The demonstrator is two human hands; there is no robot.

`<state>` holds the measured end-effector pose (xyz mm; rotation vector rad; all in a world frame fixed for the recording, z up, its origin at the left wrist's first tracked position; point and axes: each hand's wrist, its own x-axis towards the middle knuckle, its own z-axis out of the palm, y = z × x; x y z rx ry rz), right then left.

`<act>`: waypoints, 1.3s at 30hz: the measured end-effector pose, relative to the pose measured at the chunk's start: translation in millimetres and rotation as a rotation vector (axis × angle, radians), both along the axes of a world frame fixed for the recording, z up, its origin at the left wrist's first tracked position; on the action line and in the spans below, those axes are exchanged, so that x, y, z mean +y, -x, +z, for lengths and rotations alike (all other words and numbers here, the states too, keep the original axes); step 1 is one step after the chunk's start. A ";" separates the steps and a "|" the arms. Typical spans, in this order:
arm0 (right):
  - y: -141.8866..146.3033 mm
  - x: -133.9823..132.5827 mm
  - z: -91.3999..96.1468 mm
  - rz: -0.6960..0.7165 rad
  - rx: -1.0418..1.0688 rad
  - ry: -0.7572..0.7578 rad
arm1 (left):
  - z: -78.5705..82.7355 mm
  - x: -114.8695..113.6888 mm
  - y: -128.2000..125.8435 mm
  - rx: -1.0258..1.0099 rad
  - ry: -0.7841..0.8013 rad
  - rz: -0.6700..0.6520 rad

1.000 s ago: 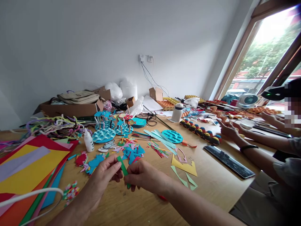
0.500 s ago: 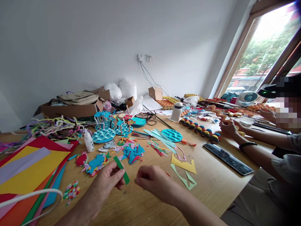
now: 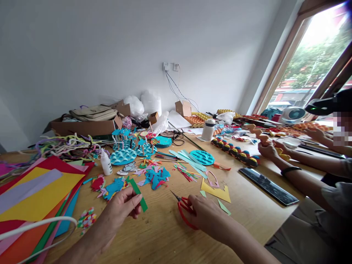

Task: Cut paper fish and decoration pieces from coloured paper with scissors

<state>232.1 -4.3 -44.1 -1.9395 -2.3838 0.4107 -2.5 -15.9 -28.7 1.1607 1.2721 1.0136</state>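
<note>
My left hand (image 3: 121, 207) pinches a green paper strip (image 3: 137, 194) between thumb and fingers, holding it just above the wooden table (image 3: 165, 234). To the right, my right hand (image 3: 205, 212) lies over red-handled scissors (image 3: 184, 211) on the table, its fingers curled around the handles; the blades point up and left. Blue and red paper cutouts (image 3: 155, 178) lie just beyond both hands.
Stacked coloured paper sheets (image 3: 35, 194) fill the left. A white glue bottle (image 3: 105, 163), blue wave discs (image 3: 123, 156), a yellow paper piece (image 3: 217, 192) and pipe cleaners (image 3: 66, 145) lie further out. Another person's hands (image 3: 268, 150) work at the right beside a black ruler (image 3: 268, 186).
My right hand let go of the green strip, moved right and came down on the red scissors. My left hand kept the strip and shifted slightly left.
</note>
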 end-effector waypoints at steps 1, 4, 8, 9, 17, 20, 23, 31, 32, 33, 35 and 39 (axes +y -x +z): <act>0.1 -1.2 2.2 -0.009 0.107 -0.013 | 0.0 -0.7 0.9 0.005 -0.005 0.000; 8.1 -5.2 7.4 -0.005 0.632 0.140 | 0.4 -2.1 0.3 0.027 -0.033 -0.009; 40.0 -9.2 9.5 -0.034 1.306 0.331 | 1.0 -0.6 -5.8 0.059 -0.085 -0.042; 49.5 -9.3 9.1 -0.016 1.360 0.356 | 1.0 0.3 -6.9 0.067 -0.100 -0.048; 90.9 -0.4 1.7 -0.047 1.336 0.256 | -7.4 5.9 1.3 0.073 -0.115 -0.077; 93.9 1.3 2.5 -0.049 1.334 0.215 | -9.1 3.4 2.4 0.054 -0.112 -0.102; 96.4 2.3 4.4 -0.053 1.334 0.177 | -6.8 -0.8 -0.2 0.042 -0.120 -0.129; 85.6 -10.1 8.9 0.033 1.298 0.109 | 4.5 -3.6 -0.9 0.003 -0.120 -0.073; 81.6 -14.2 8.6 0.044 1.260 0.115 | 6.1 -3.9 0.2 -0.003 -0.110 -0.056; 77.6 -18.4 7.8 0.051 1.217 0.129 | 7.6 -4.3 1.4 -0.012 -0.096 -0.045; 70.9 -26.4 4.7 0.083 1.106 0.154 | 10.3 -5.8 2.9 -0.048 -0.081 -0.039; 66.5 -35.1 -5.6 0.143 0.879 0.142 | 14.0 -9.9 2.6 -0.149 -0.069 -0.047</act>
